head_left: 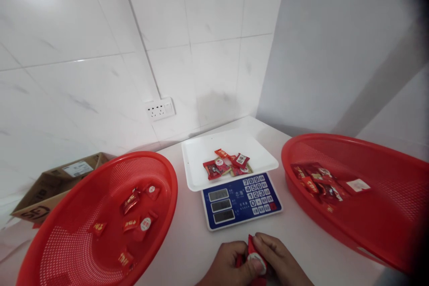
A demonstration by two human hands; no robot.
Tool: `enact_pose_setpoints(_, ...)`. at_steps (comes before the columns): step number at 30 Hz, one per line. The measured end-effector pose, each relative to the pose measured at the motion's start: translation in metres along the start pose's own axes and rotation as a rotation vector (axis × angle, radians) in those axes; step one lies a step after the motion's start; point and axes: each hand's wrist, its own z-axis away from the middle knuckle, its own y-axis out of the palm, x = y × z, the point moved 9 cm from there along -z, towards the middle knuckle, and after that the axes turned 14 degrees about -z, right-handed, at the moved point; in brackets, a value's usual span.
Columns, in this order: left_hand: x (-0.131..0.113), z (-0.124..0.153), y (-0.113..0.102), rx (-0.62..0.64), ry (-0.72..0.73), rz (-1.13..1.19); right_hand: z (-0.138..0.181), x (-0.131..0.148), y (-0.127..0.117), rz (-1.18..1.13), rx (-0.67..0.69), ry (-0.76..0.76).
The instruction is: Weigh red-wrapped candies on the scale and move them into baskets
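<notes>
Both hands meet at the bottom middle of the view, in front of a scale. My left hand (231, 262) and my right hand (279, 262) are closed together on one red candy packet (252, 251), thumbs pressed on its white round label. Just beyond them stands a blue-faced electronic scale (241, 200) with a white tray (201, 154) that bears several red candy packets (227, 165). A red mesh basket (67, 241) on my left holds several scattered packets. Another red basket (385, 214) on my right holds a heap of packets (321, 183).
A cardboard box (50, 183) sits behind the left basket against the white tiled wall. A wall socket (160, 109) is mounted above the table's back edge. The white tabletop (191, 250) runs into the room's corner behind the scale.
</notes>
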Motion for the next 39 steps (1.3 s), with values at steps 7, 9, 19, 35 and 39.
enact_pose_setpoints(7,0.006,0.0,0.0,0.006,-0.065,0.037,0.001,-0.002,-0.001,0.041,0.052,-0.044)
enact_pose_setpoints(9,0.01,0.0,0.0,0.009,-0.072,0.045,0.001,-0.005,0.0,0.023,0.071,-0.042)
enact_pose_setpoints(19,-0.003,-0.003,-0.012,-0.036,-0.012,0.694,-0.002,0.0,-0.009,-0.495,-0.055,-0.019)
enact_pose_setpoints(35,-0.015,0.001,-0.013,0.018,0.005,0.758,-0.006,-0.014,-0.036,-0.883,-0.287,0.044)
enact_pose_setpoints(39,-0.009,0.002,-0.014,-0.035,-0.058,0.648,-0.005,-0.013,-0.033,-0.948,-0.258,0.054)
